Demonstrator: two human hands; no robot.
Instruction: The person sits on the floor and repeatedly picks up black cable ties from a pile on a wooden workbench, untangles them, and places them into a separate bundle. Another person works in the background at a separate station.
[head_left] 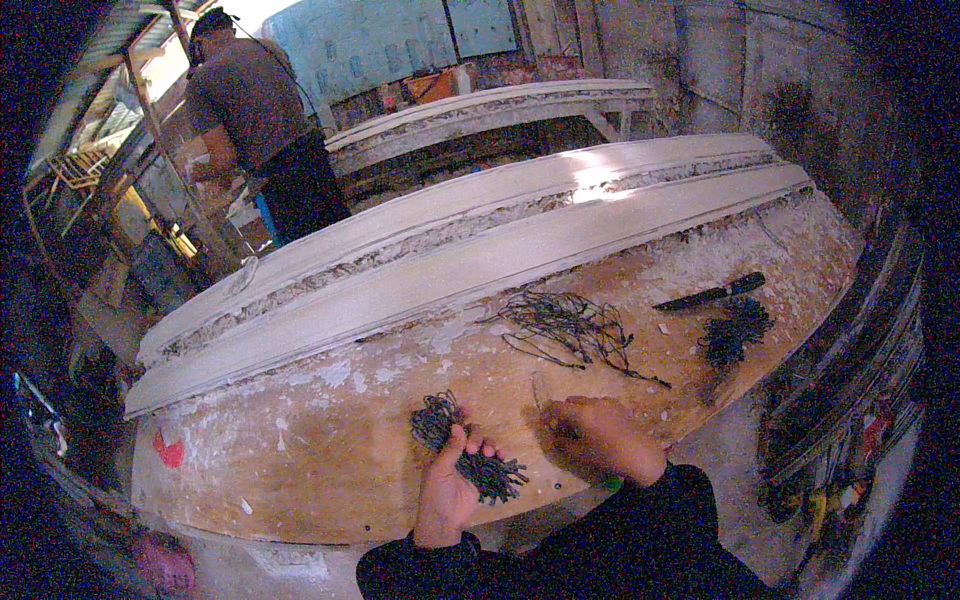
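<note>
My left hand (452, 488) is closed around a bundle of dark looped cords (436, 420). Loops stick out above the fist, and cut-looking ends fan out below it. To its right, my right hand (605, 438) hovers low over the wooden tabletop (310, 450), smeared by motion. A thin strand shows by its fingers, but whether they grip it is unclear. Beyond that hand lies a loose tangle of dark cords (575, 330). A black-handled knife (715, 293) rests farther right, with a second dark cord bundle (737, 330) just in front of it.
Long pale plaster-like mouldings (480, 250) run along the table's far side. Behind them stands another bench (490, 110) with similar strips. A person (260, 120) stands at the back left, turned away. A red piece (168, 450) sits at the table's left end.
</note>
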